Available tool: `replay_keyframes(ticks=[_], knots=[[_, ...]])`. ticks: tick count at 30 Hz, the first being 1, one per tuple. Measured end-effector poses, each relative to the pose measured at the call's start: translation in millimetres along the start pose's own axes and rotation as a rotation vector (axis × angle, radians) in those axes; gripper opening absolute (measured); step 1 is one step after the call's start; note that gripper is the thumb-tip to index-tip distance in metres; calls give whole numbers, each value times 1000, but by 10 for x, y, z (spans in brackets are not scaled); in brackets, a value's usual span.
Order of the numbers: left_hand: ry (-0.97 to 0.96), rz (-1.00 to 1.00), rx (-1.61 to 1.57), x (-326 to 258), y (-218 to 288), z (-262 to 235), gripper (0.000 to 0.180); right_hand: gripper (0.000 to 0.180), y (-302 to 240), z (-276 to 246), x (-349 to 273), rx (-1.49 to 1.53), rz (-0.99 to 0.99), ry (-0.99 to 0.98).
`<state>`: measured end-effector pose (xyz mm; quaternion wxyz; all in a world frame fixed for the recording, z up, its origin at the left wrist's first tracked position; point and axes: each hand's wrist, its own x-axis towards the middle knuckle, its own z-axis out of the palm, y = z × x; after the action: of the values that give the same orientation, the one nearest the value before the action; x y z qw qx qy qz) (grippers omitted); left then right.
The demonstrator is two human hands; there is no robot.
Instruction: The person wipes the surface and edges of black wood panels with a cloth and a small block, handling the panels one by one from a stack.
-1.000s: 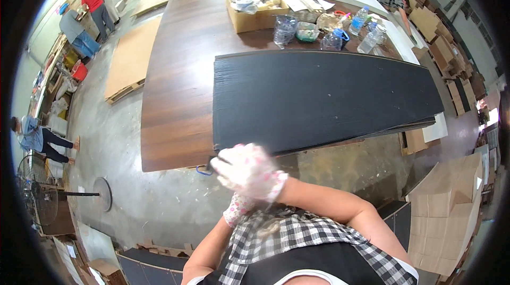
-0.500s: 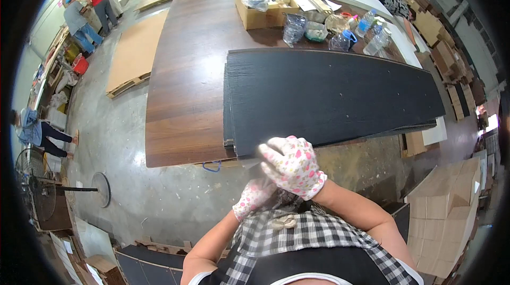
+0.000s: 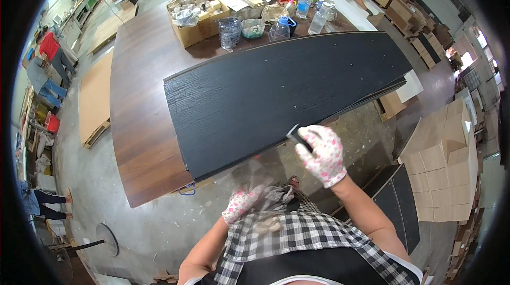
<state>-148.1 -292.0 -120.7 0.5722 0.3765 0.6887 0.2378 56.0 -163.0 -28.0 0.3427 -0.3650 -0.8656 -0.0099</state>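
Note:
My right hand [image 3: 325, 158], in a white glove with pink flowers, is closed round a small dark tool [image 3: 304, 141] with a pale, flat end. The tool is at the near edge of the black wood-grained panel [image 3: 265, 93], but I cannot tell whether it touches. This panel lies on top of a stack, its near edge overhanging the table. Close to my checked apron [image 3: 297, 237], my left hand [image 3: 243, 205], gloved alike, is against a crumpled grey cloth [image 3: 276, 199]. Its fingers are smeared by motion, so its grip on the cloth is unclear.
The brown wooden table [image 3: 141, 104] carries a cardboard box [image 3: 199, 32] of tubs and several plastic bottles [image 3: 320, 17]. Cardboard [image 3: 438, 168] stands at the right, beside black panels [image 3: 398, 200]. A floor fan [image 3: 108, 240] is at lower left. Other people [image 3: 50, 48] are at far left.
My hands have parted. The right has moved right along the panel's near edge, and a dark tool now shows in it. The left stays near the apron, with grey cloth beside it. My view has turned.

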Motion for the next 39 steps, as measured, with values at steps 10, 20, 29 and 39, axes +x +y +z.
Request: replay_keyframes(ticks=[10, 20, 29, 39], knots=[[-20, 461, 280, 478, -794, 284, 47, 33, -905, 449, 247, 150, -214, -184], [78, 514, -13, 233, -601, 128, 37, 33, -1435, 776, 479, 238, -421, -328], [-59, 106, -233, 142, -238, -49, 36, 20, -31, 4, 59, -99, 38, 78], [-233, 350, -113, 409, 301, 280, 30, 23, 962, -313, -107, -221, 469, -56]])
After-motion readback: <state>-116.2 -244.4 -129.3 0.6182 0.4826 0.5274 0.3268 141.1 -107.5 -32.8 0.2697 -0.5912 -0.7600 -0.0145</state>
